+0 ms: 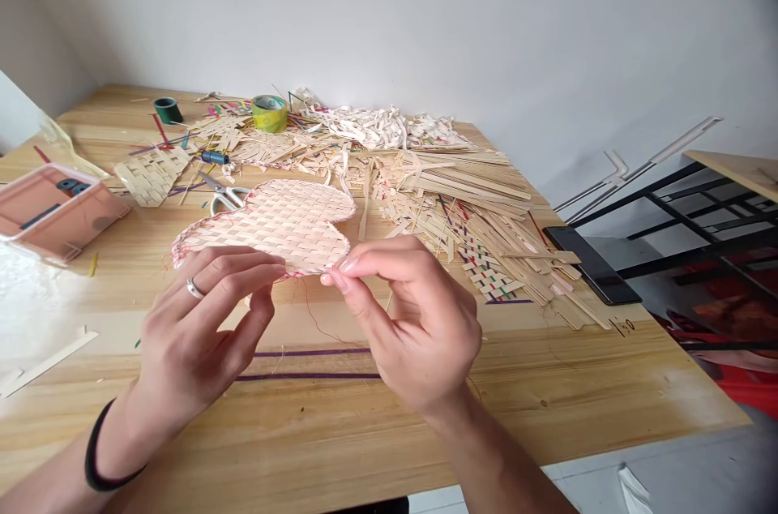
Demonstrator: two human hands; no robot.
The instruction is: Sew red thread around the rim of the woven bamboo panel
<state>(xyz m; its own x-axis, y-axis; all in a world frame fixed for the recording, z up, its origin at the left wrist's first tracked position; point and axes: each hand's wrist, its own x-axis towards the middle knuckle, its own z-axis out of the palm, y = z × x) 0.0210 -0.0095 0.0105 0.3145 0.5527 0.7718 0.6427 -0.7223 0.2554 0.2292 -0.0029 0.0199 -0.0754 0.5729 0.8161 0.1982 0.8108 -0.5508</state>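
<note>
A flat woven bamboo piece with a lobed outline and a red-and-white stitched rim is held up over the table. My left hand, wearing a ring, grips its near edge between fingers and thumb. At the near right corner, the thumb and index finger of my right hand are pinched together on the rim. Whether a needle is also between those fingertips cannot be made out. A thin red thread hangs below the edge. White-handled scissors lie just behind the piece, partly hidden by it.
Bamboo strips and white ribbon scraps are heaped behind. A yellow tape roll, a green spool and a pink box stand left. A phone lies at the right edge, beside a black rack.
</note>
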